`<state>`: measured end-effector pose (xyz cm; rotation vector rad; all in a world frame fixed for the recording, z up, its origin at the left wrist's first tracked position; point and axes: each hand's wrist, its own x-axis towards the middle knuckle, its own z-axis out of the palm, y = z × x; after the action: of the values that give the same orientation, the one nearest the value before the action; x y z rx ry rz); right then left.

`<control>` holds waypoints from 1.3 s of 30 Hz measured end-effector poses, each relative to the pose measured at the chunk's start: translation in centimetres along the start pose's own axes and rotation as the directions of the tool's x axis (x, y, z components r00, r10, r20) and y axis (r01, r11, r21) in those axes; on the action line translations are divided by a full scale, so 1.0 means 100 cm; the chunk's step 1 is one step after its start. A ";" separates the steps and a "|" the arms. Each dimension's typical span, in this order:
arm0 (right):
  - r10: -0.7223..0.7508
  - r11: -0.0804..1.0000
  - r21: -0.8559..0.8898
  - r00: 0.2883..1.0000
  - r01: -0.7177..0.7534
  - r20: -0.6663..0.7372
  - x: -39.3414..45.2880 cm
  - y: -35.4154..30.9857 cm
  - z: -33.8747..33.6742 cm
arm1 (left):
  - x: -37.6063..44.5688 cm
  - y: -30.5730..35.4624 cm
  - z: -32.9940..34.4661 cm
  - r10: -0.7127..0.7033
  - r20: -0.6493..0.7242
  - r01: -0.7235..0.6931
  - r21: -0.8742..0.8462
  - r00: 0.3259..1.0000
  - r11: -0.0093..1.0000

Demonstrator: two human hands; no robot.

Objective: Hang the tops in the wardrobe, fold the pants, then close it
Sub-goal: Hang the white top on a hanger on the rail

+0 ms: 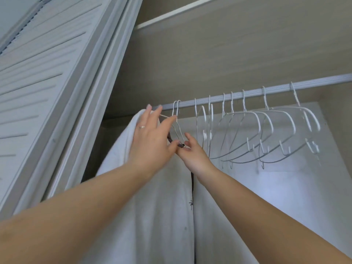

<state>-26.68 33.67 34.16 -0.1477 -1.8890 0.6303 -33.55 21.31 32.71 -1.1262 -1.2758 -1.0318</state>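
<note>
A white top hangs on a wire hanger at the left end of the wardrobe rail, its dark-edged front opening running down the middle. The left hand lies against the top's shoulder, fingers straight and spread — an open grip. The right hand pinches the dark neckline edge just below the hanger. Empty white hangers crowd the rail to the right — the louvred door stands at the left.

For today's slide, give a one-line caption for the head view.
Left hand and right hand settle a white top on the grey wardrobe rail, beside empty white wire hangers.
</note>
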 end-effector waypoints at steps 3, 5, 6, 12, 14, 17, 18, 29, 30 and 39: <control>0.014 0.999 -0.030 1.000 -0.014 -0.023 -0.012 0.004 -0.008 | 0.015 -0.013 -0.020 0.125 -0.047 -0.110 0.238 0.991 0.965; 0.037 0.996 -0.075 0.999 -0.039 -0.031 -0.017 0.008 -0.012 | 0.024 -0.018 -0.031 0.067 0.043 -0.078 0.362 0.997 0.929; 0.050 0.995 -0.085 0.998 -0.052 -0.031 -0.021 0.009 -0.014 | 0.029 -0.020 -0.036 -0.010 0.116 -0.038 0.403 0.993 0.914; 0.088 0.996 -0.006 0.996 -0.088 0.020 -0.039 -0.001 -0.013 | 0.042 -0.016 -0.052 -0.165 0.247 0.099 0.260 0.955 0.961; 0.115 0.987 0.107 0.992 -0.120 0.057 -0.045 -0.006 -0.011 | 0.034 -0.006 -0.046 -0.129 0.234 0.098 0.139 0.964 0.985; 0.107 0.957 0.252 0.982 -0.144 0.154 -0.053 -0.013 -0.007 | 0.017 0.013 -0.026 -0.138 0.277 0.159 -0.056 0.951 0.986; 0.100 0.954 0.265 0.981 -0.142 0.167 -0.054 -0.013 -0.008 | 0.013 0.017 -0.018 -0.152 0.305 0.206 -0.154 0.940 0.966; -0.092 0.944 -0.326 0.987 0.046 -0.129 -0.055 -0.020 -0.035 | -0.023 0.009 0.060 0.072 0.387 0.015 -0.217 0.919 0.976; -0.125 0.920 -0.388 0.982 0.060 -0.145 -0.055 -0.020 -0.038 | -0.025 0.002 0.067 0.122 0.276 -0.138 0.041 0.953 0.990; -0.263 0.737 -0.673 0.942 0.056 -0.209 -0.049 -0.014 -0.073 | 0.001 -0.043 0.040 -0.237 0.350 0.125 0.314 0.906 0.941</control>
<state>-17.91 33.17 32.79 -0.5019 -1.7296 -0.2113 -38.51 24.53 32.96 -1.0259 -1.8122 -0.7455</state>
